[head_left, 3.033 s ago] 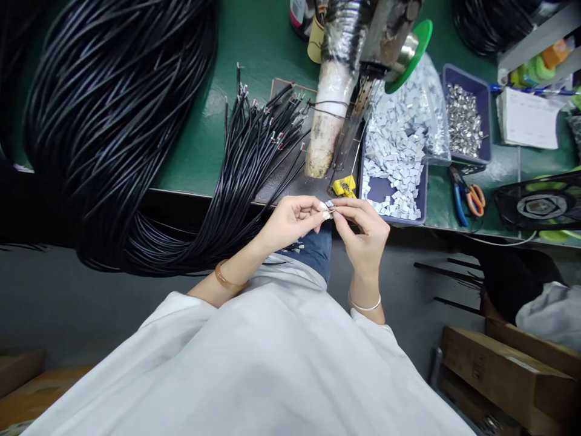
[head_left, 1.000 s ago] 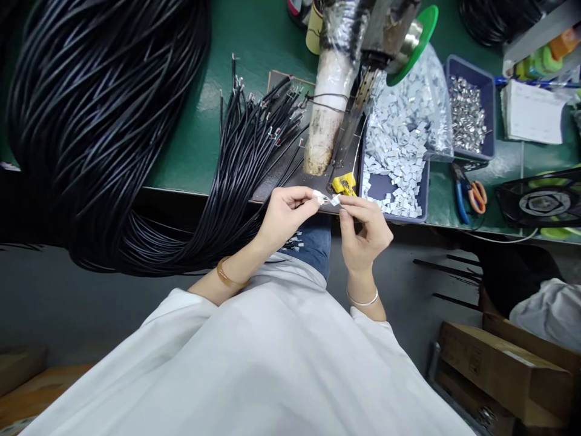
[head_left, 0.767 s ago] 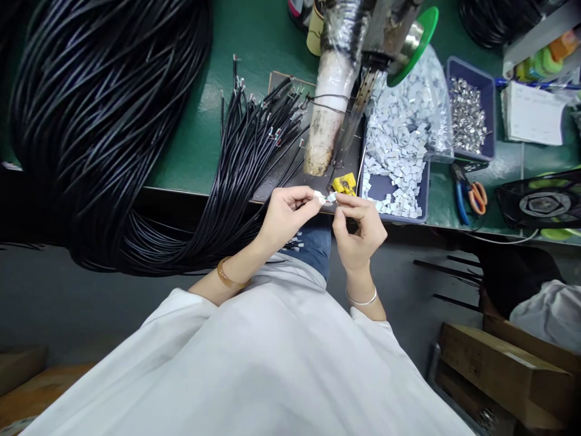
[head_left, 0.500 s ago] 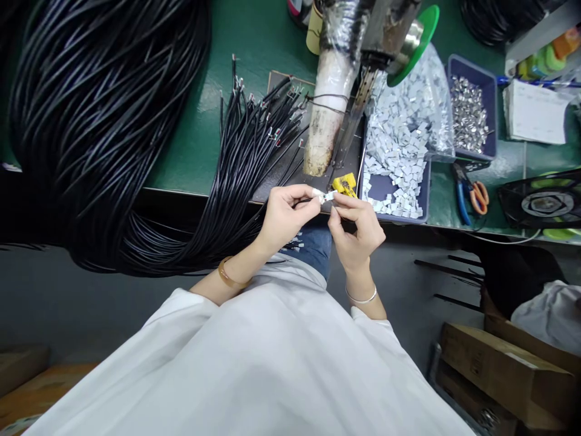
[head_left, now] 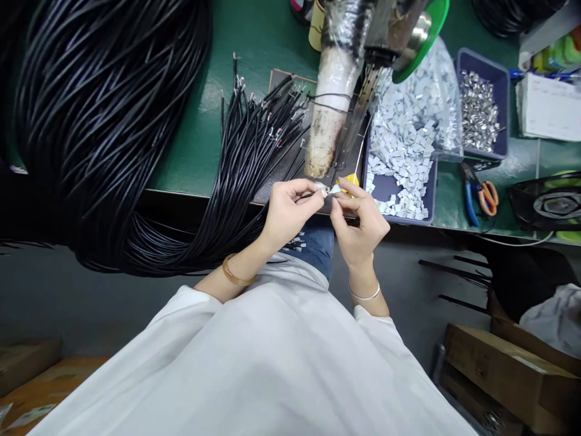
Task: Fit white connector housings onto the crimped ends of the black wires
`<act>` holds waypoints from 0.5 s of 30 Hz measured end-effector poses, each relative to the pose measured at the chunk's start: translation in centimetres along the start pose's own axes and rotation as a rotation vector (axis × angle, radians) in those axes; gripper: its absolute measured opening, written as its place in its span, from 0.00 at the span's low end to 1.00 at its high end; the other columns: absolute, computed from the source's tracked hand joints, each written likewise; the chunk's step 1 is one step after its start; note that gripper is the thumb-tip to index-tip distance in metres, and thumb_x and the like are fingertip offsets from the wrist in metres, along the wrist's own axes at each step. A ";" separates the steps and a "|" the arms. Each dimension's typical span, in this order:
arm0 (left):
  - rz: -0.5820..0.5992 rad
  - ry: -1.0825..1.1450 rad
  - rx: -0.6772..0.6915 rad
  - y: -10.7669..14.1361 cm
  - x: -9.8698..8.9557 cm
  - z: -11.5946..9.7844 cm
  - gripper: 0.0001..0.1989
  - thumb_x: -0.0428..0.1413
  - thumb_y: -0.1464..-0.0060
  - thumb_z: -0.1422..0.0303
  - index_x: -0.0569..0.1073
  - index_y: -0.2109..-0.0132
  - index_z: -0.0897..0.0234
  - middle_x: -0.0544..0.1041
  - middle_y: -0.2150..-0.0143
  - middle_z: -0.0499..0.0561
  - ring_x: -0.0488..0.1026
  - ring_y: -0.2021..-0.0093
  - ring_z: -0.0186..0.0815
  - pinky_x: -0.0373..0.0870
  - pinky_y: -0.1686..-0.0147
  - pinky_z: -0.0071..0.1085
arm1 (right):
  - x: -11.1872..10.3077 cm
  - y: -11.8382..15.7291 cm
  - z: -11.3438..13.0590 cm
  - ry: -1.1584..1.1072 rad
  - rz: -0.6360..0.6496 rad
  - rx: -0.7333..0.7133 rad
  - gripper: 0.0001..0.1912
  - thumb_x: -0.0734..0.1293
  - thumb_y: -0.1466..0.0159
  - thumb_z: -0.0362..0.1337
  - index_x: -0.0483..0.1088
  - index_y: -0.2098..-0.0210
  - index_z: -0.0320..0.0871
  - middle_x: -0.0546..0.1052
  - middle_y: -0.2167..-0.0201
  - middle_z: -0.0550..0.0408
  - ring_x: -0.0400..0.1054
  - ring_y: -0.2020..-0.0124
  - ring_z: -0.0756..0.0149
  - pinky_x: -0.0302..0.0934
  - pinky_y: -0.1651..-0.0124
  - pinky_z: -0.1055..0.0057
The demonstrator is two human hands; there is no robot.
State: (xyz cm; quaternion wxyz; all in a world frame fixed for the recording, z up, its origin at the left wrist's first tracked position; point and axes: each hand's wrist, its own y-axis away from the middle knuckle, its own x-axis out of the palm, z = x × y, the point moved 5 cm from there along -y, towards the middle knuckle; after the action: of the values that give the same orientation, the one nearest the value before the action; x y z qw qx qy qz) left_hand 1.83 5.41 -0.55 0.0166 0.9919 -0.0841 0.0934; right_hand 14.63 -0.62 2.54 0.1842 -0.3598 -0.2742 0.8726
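Yellow piece [head_left: 353, 178] (right hand [head_left: 361, 221] now overlaps)

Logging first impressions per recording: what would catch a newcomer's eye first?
Probably the huge bundle of black cables at left, sagging past the front edge of the green bench. A green disc sits at top, right of centre. Mid-picture, left hand and right hand nearly meet at a small white piece.

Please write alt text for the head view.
The left hand holds a cable end near a small white piece in the right hand. On a green bench, black cables lie left, a tray of white pieces right.
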 end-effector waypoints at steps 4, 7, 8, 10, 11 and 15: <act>-0.013 0.017 0.051 -0.1 0.0 -0.5 0.05 0.61 0.51 0.70 0.80 0.72 0.67 0.78 0.73 0.48 0.73 0.70 0.28 0.70 0.67 0.23 | 0.0 -0.4 0.3 0.004 -0.001 -0.033 0.03 0.67 0.35 0.32 0.72 0.63 0.46 0.80 0.51 0.50 0.79 0.55 0.61 0.77 0.57 0.63; -0.020 -0.004 0.058 -0.1 -0.2 -0.6 0.05 0.62 0.52 0.69 0.80 0.72 0.67 0.76 0.75 0.47 0.69 0.74 0.27 0.65 0.72 0.22 | -0.1 -0.5 0.5 0.008 0.004 -0.051 0.03 0.67 0.35 0.32 0.72 0.63 0.46 0.80 0.51 0.51 0.79 0.56 0.63 0.77 0.56 0.64; -0.017 -0.016 0.051 -0.1 -0.2 -0.5 0.05 0.62 0.53 0.70 0.80 0.72 0.67 0.74 0.76 0.46 0.66 0.75 0.26 0.63 0.74 0.22 | -0.2 -0.5 0.5 0.011 -0.003 -0.051 0.03 0.67 0.36 0.32 0.72 0.64 0.46 0.81 0.52 0.51 0.79 0.55 0.63 0.77 0.57 0.64; -0.005 -0.043 0.035 -0.1 -0.2 -0.4 0.04 0.62 0.55 0.71 0.79 0.74 0.67 0.69 0.80 0.45 0.60 0.79 0.24 0.56 0.78 0.21 | -0.3 -0.4 0.4 0.013 -0.019 -0.038 0.03 0.68 0.36 0.31 0.71 0.65 0.46 0.82 0.57 0.53 0.78 0.55 0.63 0.77 0.61 0.67; 0.000 -0.058 0.029 -0.1 -0.2 -0.4 0.04 0.62 0.55 0.71 0.79 0.74 0.68 0.67 0.81 0.44 0.57 0.79 0.23 0.53 0.79 0.22 | -0.3 -0.4 0.3 0.015 -0.023 -0.028 0.03 0.68 0.37 0.31 0.71 0.66 0.46 0.82 0.60 0.54 0.78 0.55 0.63 0.77 0.64 0.69; 0.000 -0.099 0.045 -0.1 -0.1 -0.7 0.05 0.60 0.55 0.72 0.78 0.75 0.69 0.62 0.82 0.43 0.52 0.80 0.22 0.48 0.80 0.22 | -0.2 -0.6 0.2 0.028 -0.012 -0.016 0.04 0.69 0.37 0.31 0.71 0.66 0.46 0.81 0.61 0.55 0.78 0.55 0.63 0.76 0.63 0.68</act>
State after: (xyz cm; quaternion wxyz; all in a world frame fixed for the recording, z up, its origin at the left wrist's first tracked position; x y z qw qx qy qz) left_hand 1.64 5.51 0.09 -0.0101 0.9955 -0.0825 0.0460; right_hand 14.69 -0.31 3.14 0.1906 -0.3720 -0.2808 0.8640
